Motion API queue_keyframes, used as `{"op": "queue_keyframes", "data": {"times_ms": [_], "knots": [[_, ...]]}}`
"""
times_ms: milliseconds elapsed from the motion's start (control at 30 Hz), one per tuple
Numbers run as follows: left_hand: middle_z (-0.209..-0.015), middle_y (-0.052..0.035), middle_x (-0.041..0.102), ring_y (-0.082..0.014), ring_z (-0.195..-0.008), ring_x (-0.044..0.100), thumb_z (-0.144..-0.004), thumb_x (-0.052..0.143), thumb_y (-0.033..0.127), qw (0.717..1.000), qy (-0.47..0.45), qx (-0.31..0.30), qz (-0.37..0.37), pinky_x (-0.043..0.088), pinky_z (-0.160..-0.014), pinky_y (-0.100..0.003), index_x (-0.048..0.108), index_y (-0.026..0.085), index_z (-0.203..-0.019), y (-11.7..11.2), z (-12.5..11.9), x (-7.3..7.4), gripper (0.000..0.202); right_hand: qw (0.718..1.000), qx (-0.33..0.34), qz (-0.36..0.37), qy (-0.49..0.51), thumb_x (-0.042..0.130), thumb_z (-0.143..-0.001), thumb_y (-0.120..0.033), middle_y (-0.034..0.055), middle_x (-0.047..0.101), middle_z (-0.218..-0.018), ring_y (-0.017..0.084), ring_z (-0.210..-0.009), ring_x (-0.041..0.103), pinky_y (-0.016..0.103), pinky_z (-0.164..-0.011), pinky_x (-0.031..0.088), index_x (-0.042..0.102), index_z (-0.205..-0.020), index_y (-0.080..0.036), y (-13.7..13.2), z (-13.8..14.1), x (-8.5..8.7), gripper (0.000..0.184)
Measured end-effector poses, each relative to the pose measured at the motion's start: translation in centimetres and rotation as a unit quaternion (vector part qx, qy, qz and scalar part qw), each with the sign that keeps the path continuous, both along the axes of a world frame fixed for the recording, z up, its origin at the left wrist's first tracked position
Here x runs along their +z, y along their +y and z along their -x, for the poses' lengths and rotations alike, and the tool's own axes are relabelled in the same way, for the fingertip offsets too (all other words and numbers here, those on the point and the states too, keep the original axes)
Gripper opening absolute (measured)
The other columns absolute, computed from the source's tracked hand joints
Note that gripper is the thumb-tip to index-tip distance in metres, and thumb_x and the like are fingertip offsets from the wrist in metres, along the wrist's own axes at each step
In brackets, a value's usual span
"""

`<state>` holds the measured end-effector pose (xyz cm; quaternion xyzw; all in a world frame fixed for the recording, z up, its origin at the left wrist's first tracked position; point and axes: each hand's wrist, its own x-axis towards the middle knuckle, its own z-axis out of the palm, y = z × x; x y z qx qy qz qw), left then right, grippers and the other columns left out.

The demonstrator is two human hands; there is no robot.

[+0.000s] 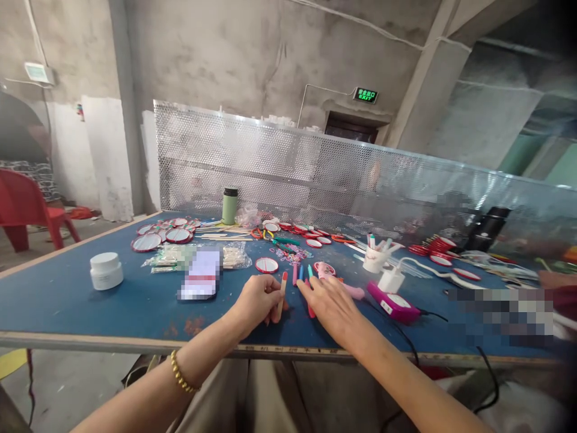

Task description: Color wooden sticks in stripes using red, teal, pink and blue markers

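My left hand [259, 302] pinches a thin wooden stick with a red tip [283, 287], held upright just above the front of the table. To its right, my right hand [331, 304] reaches palm down with fingers apart over several coloured pens. A red pen [311, 308] lies partly under its fingers; whether they touch it I cannot tell. A blue pen [300, 273] and a purple pen [294, 274] lie just beyond the fingertips. Past my hands is a round, red-rimmed white disc [266, 265].
On the blue table [135, 307] are a white jar [106, 270], a phone [201, 275], a green bottle [229, 206], pliers [286, 240] and a cup of pens [375, 258]. A magenta device [393, 302] trails a cable. A perforated metal screen [270, 162] stands behind.
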<state>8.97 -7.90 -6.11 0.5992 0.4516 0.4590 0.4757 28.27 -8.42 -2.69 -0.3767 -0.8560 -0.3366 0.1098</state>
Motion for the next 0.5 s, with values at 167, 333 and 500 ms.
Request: {"op": "queue_keyframes", "data": {"times_ms": [167,333,500], "knots": [[-0.052,0.0010,0.063,-0.0073,-0.034,0.050,-0.084,0.053,0.017,1.000,-0.012,-0.004,0.000,0.034,-0.032,-0.016,0.055,0.015,-0.068,0.0,-0.1,-0.2,0.016,0.990,-0.136,0.043,0.017,0.049,-0.095,-0.014,0.0040,0.066,-0.088,0.018,-0.072,0.063,0.029,-0.061,0.036,0.066,-0.096,-0.020,2.3,-0.9,3.3,0.017],[-0.057,0.0002,0.065,-0.0072,-0.034,0.051,-0.084,0.054,0.017,1.000,-0.012,0.003,0.001,0.034,-0.031,-0.016,0.055,0.015,-0.069,0.0,-0.1,-0.1,0.015,0.989,-0.114,0.093,-0.018,0.049,-0.097,-0.016,0.0045,0.068,-0.091,0.020,-0.094,0.060,0.031,-0.084,0.036,0.066,-0.089,-0.020,4.6,-1.2,3.4,0.019],[-0.051,0.0012,0.061,-0.0074,-0.033,0.049,-0.085,0.053,0.018,1.000,-0.003,0.004,0.004,0.033,-0.032,-0.015,0.056,0.015,-0.069,-0.1,-0.1,0.0,0.017,0.981,-0.144,0.125,-0.022,0.044,-0.096,-0.007,0.0088,0.070,-0.094,0.022,-0.101,0.060,0.036,-0.094,0.035,0.067,-0.096,-0.018,6.9,0.9,1.5,0.025]]}}
